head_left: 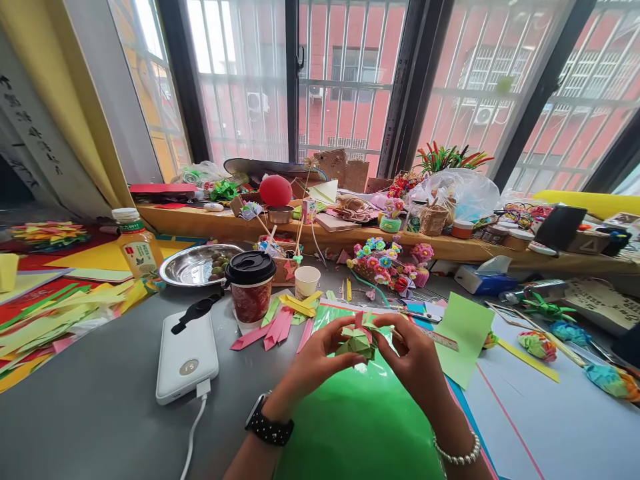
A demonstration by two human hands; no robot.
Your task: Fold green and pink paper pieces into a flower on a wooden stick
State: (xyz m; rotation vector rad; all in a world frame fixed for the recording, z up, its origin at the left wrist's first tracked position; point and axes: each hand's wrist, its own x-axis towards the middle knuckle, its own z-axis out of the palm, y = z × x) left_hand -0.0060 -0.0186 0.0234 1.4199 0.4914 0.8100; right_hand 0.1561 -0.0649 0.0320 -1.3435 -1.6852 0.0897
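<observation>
A small folded-paper piece in green and pink (359,341) is held up between my two hands over a shiny green sheet (340,427). Fingers and thumb of my left hand (323,353) grip its left side. On the right, my right hand (407,350) pinches its upper right edge, where a pink strip and pale green flaps stick up. The fingertips hide part of the folds. Just beyond my left hand lie folded pink paper strips (277,329) and yellow strips (301,305). A light green paper sheet (465,337) sits to the right of my right hand.
A white power bank (187,357) with a cable lies at left, near a lidded coffee cup (251,293), a paper cup (307,283), a metal plate (185,267) and a juice bottle (137,247). Behind are craft flowers (385,263); crumpled paper balls (537,345) lie at right.
</observation>
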